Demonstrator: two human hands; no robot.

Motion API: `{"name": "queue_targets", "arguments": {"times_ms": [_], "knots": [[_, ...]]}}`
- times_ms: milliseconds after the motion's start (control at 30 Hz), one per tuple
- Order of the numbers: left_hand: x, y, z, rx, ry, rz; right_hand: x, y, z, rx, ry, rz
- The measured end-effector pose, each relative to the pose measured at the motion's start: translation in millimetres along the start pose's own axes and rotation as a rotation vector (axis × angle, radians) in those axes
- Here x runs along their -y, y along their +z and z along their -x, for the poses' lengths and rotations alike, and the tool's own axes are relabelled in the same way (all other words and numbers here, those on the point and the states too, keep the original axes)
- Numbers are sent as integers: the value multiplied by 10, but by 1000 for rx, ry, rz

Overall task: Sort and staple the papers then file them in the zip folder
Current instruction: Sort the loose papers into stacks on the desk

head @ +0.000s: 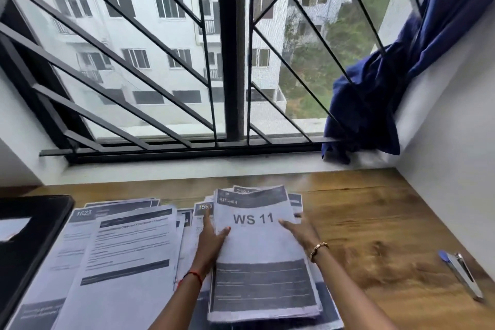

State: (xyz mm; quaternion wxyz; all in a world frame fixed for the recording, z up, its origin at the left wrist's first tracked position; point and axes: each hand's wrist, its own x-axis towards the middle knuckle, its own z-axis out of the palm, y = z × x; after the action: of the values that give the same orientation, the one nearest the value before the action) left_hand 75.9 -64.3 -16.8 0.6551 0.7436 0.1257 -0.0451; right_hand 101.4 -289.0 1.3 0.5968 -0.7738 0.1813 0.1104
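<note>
A stack of printed papers (259, 249) with "WS 11" on its top sheet lies on the wooden table (375, 222). My left hand (213, 236) holds the stack's left edge, thumb on top of the sheet. My right hand (300, 230) lies along the right edge with fingers fairly straight on the paper. More printed sheets (120, 249) are fanned out to the left. A silver stapler (463, 273) lies at the right on the table. At the far left sits a black folder (34, 222), partly out of frame.
A blue pen (444, 254) lies beside the stapler. A barred window (233, 61) and its sill run behind the table. A blue curtain (375, 94) hangs bunched at the right, near the white wall.
</note>
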Motion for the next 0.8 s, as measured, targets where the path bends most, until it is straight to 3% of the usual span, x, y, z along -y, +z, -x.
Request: {"name": "queue_targets", "arguments": {"times_ms": [67, 233, 367, 800], "knots": [[58, 26, 0, -15, -11, -93, -71, 49, -45, -84, -50, 158], [88, 79, -65, -33, 34, -252, -163, 195, -138, -55, -92, 495], [146, 75, -105, -33, 51, -329, -202, 269, -191, -76, -112, 626], [159, 87, 4, -66, 111, -347, -214, 329, -132, -226, -190, 543]]}}
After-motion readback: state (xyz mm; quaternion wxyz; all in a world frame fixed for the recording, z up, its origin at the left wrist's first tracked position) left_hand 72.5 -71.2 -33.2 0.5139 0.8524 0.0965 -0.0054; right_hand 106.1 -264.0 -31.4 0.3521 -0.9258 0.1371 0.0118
